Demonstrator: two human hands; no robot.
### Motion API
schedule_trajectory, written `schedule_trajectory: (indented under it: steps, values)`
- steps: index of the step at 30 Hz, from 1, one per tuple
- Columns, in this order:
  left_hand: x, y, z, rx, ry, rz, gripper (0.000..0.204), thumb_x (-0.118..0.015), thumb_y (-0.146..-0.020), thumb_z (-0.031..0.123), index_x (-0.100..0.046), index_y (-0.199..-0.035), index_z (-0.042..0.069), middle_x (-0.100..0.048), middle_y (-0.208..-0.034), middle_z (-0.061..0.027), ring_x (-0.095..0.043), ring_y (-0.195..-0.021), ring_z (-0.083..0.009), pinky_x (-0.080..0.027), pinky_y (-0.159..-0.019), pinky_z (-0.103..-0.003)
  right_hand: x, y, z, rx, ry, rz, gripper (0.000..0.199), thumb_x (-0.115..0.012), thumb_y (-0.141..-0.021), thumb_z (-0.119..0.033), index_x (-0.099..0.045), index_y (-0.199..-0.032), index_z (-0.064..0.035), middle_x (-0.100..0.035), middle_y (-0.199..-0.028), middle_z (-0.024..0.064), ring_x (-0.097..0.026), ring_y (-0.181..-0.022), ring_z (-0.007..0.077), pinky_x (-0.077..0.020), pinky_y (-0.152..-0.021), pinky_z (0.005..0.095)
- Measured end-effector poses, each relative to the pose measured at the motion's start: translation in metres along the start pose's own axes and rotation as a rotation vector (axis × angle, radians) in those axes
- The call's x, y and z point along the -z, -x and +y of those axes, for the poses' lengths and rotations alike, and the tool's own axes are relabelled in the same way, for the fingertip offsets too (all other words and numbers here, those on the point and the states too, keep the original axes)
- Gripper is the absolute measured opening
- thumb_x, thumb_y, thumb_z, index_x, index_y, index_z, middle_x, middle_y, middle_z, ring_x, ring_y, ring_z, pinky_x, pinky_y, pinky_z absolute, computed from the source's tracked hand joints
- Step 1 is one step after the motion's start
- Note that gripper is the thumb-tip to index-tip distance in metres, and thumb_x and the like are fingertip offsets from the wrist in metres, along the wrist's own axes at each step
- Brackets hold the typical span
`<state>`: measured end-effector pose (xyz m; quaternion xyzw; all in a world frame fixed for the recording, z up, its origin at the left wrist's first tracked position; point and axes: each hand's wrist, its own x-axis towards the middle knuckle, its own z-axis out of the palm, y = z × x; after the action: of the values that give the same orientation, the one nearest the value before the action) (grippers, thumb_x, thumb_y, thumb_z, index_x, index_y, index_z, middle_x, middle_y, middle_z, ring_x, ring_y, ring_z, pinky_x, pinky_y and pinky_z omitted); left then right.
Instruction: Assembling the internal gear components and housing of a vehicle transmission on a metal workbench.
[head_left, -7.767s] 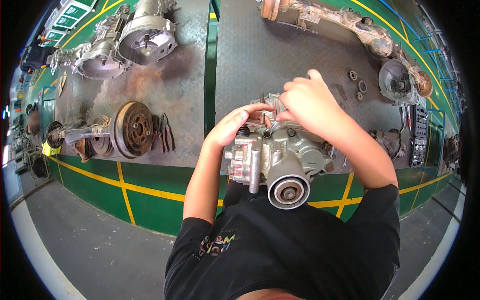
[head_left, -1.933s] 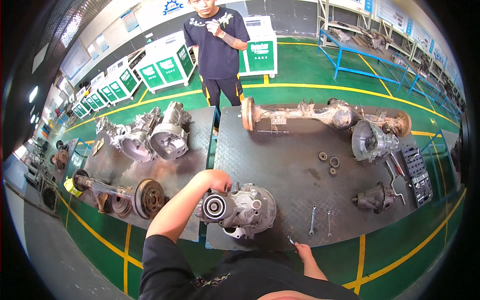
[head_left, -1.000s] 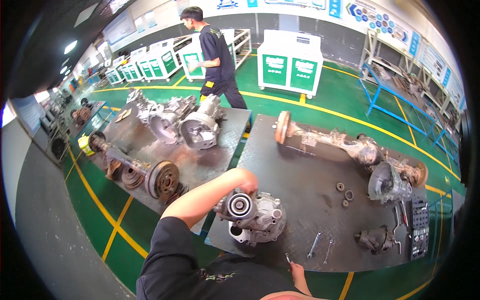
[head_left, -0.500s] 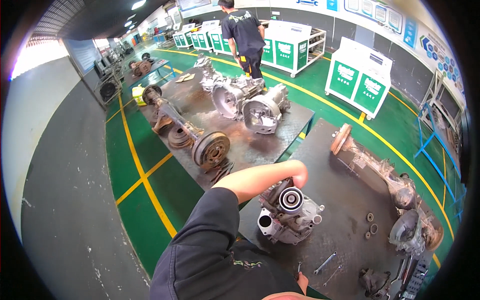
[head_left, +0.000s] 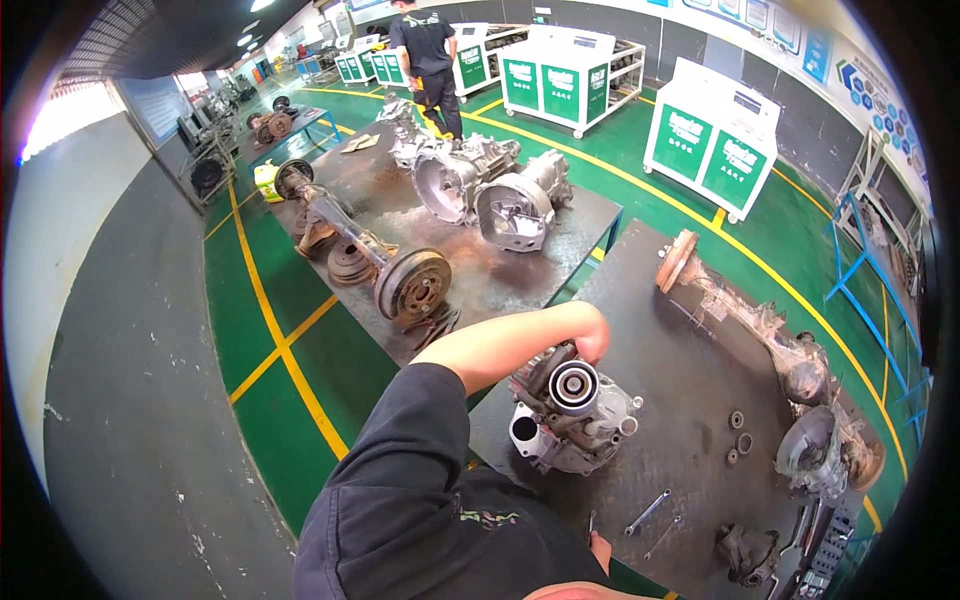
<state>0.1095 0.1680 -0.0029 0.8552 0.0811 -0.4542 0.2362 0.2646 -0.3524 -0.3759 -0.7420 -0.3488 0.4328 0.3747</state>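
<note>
A silver-grey gearbox-like metal assembly (head_left: pixel 572 430) stands on the near dark workbench, a round ribbed pulley or bearing facing up. My left arm reaches across to its far side; my left hand (head_left: pixel 592 335) bends down behind it, fingers hidden. My right hand (head_left: pixel 601 548) is low at the bench's near edge, closed around what looks like a small wrench (head_left: pixel 592 522), only its tip showing. Beside that hand lie a combination wrench (head_left: pixel 648 511) and a thinner wrench (head_left: pixel 663 537). Several metal rings (head_left: pixel 738 440) rest to the right of the assembly.
A rusty axle (head_left: pixel 745 315) and a bell-shaped housing (head_left: pixel 808 455) line the right side, with a dark casting (head_left: pixel 745 553) and a socket tray (head_left: pixel 832 540) nearer. Another bench (head_left: pixel 370 180) beyond holds gearbox housings and a drum axle. A person (head_left: pixel 428 70) walks by green-and-white cabinets (head_left: pixel 555 85).
My view has shifted slightly, so the benches sit a little higher and further left. The person in the background has walked farther away. My hands keep about the same places by the assembly.
</note>
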Motion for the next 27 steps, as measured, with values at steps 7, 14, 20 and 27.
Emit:
schedule_trajectory:
  steps: [7, 14, 20, 27]
  values:
    - [-0.02, -0.022, -0.021, -0.17, -0.269, 0.181, 0.032, -0.069, -0.078, 0.028, -0.076, -0.1, 0.007, -0.072, -0.095, -0.0156, -0.069, -0.084, -0.0312, -0.052, -0.072, -0.045, -0.001, -0.006, -0.001, -0.057, -0.119, 0.026, 0.027, -0.065, -0.096, -0.024, -0.065, -0.082, -0.0002, -0.058, -0.071, 0.0035, -0.054, -0.059, 0.0148, -0.0481, -0.054, 0.0295]
    - [-0.02, -0.026, -0.019, -0.073, -0.237, 0.213, 0.028, -0.069, -0.076, 0.027, -0.075, -0.088, 0.003, -0.071, -0.08, -0.0179, -0.067, -0.074, -0.0339, -0.051, -0.067, -0.046, -0.003, -0.008, -0.017, -0.282, -0.217, 0.005, 0.027, -0.064, -0.096, -0.023, -0.067, -0.086, 0.0018, -0.061, -0.073, 0.0056, -0.057, -0.061, 0.0154, -0.0489, -0.055, 0.0293]
    - [-0.012, -0.037, -0.03, -0.058, 0.046, 0.007, 0.03, -0.068, -0.072, 0.021, -0.076, -0.096, 0.005, -0.072, -0.082, -0.0158, -0.067, -0.075, -0.0312, -0.052, -0.068, -0.045, 0.0, -0.013, -0.013, -0.477, -0.393, 0.053, 0.028, -0.063, -0.097, -0.024, -0.067, -0.085, 0.0019, -0.062, -0.073, 0.0062, -0.057, -0.061, 0.0158, -0.0483, -0.055, 0.0295]
    - [-0.017, -0.056, -0.018, -0.079, -0.374, 0.225, 0.026, -0.065, -0.075, 0.022, -0.075, -0.092, 0.006, -0.071, -0.086, -0.0192, -0.064, -0.075, -0.037, -0.05, -0.067, -0.05, 0.003, 0.001, 0.002, -0.209, -0.126, 0.034, 0.029, -0.062, -0.097, -0.023, -0.065, -0.081, 0.0011, -0.059, -0.069, 0.0056, -0.055, -0.059, 0.0157, -0.0485, -0.055, 0.0303]
